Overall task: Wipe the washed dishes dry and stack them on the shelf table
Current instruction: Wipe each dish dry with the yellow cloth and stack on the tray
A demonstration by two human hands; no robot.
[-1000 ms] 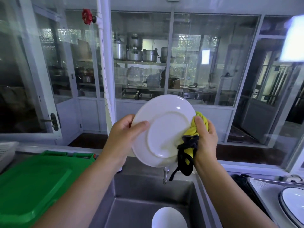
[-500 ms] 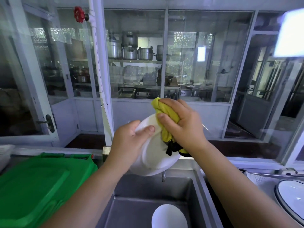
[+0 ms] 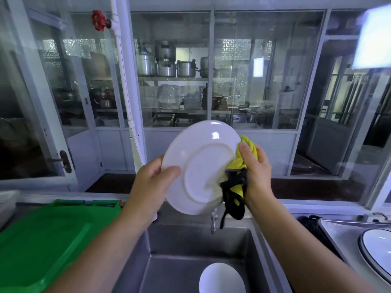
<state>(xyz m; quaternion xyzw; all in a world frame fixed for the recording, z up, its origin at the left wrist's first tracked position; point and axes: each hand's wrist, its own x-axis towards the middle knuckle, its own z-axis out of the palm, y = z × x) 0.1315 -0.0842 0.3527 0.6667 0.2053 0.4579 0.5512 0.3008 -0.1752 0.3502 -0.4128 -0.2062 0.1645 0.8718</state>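
White plate [image 3: 203, 166], stiff, probably slick, breakable, best held by the rim: above the sink [image 3: 169, 261], my left hand [image 3: 152, 182] pinching its left edge, my right hand [image 3: 256, 172] clutching a yellow cloth [image 3: 243, 163] against its right.

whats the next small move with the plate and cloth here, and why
Probably sweep the yellow cloth across the underside of the white plate toward the left hand. The right hand grips it bunched at the plate's right rim, covering only that edge; the left hand holds the opposite rim.
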